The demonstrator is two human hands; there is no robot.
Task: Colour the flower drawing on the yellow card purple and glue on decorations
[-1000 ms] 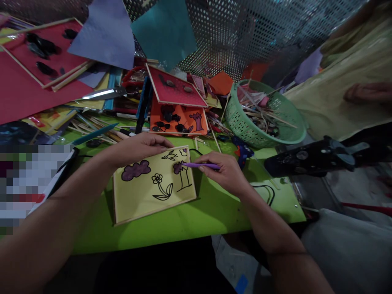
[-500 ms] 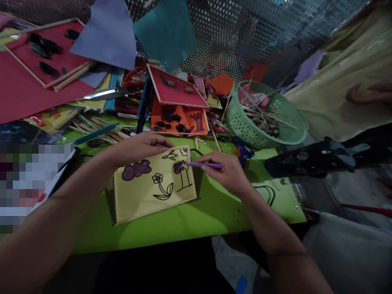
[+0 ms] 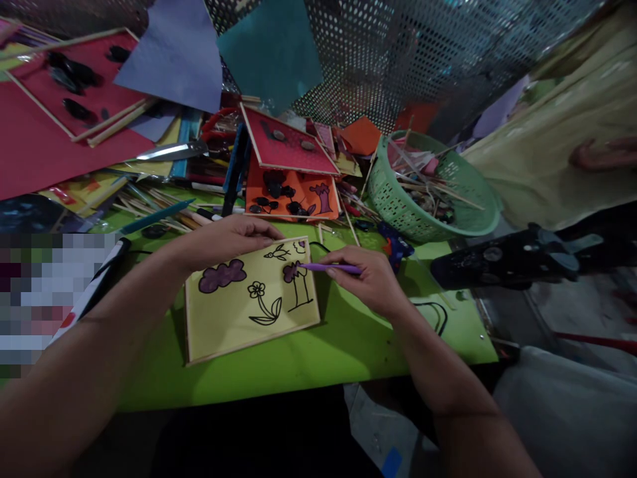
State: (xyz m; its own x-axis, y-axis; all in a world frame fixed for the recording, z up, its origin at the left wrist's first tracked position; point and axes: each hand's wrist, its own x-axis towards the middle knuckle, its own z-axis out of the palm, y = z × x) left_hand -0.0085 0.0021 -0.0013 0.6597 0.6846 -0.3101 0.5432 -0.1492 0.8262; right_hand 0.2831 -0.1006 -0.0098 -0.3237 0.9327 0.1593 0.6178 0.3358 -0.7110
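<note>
A yellow card [image 3: 221, 325] with a thin wooden border lies tilted on the green table. It carries black outlines of a flower, a bird and a tree, and a cloud coloured purple. My left hand [image 3: 233, 237] grips the card's upper edge, its fingers partly curled and the thumb side partly hidden. Between the fingers and thumb of my right hand [image 3: 368, 277] is a purple marker [image 3: 343, 268]. Its tip touches the tree's crown, whose left part is purple.
Behind the card lie a framed red picture [image 3: 293, 147], an orange picture [image 3: 318, 198], scissors [image 3: 172, 151] and several sticks. A green basket [image 3: 423, 222] with scraps stands at the back right, near a dark bottle [image 3: 488, 255]. Another person's hand [image 3: 604, 156] shows at right.
The marker tip and both my hands stay in nearly the same place. At the far right, the other person's hand has shifted slightly.
</note>
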